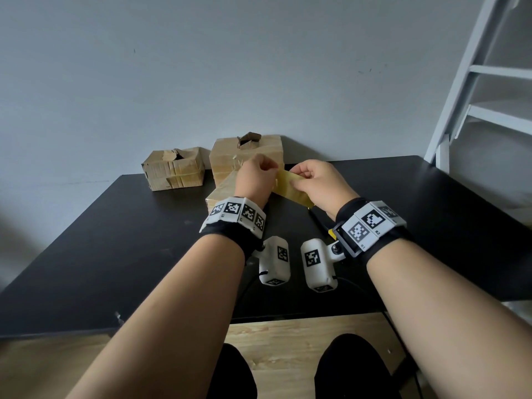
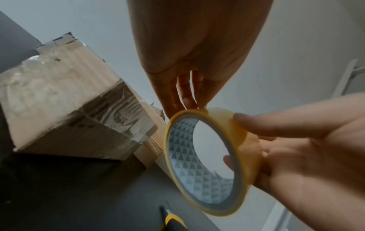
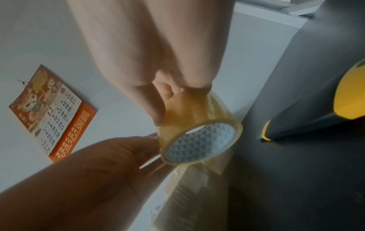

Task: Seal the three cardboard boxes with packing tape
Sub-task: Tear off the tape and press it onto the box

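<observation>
Both hands hold a roll of yellowish clear packing tape (image 1: 289, 186) above the black table. My right hand (image 1: 299, 180) grips the roll (image 3: 199, 136) round its outer face. The fingertips of my left hand (image 1: 270, 171) pinch at the roll's rim (image 2: 207, 159) on the far side. Three cardboard boxes stand behind: a low one (image 1: 172, 169) at back left with a torn top, a taller one (image 1: 247, 154) against the wall, and a nearer one (image 1: 221, 191) partly hidden under my left wrist. Old clear tape covers the near box (image 2: 69, 101).
A yellow and black utility knife (image 2: 173, 220) lies on the table (image 1: 115, 254) below my right wrist. A white ladder-like frame (image 1: 475, 82) stands off the table's right end. A calendar (image 3: 49, 112) hangs on the wall.
</observation>
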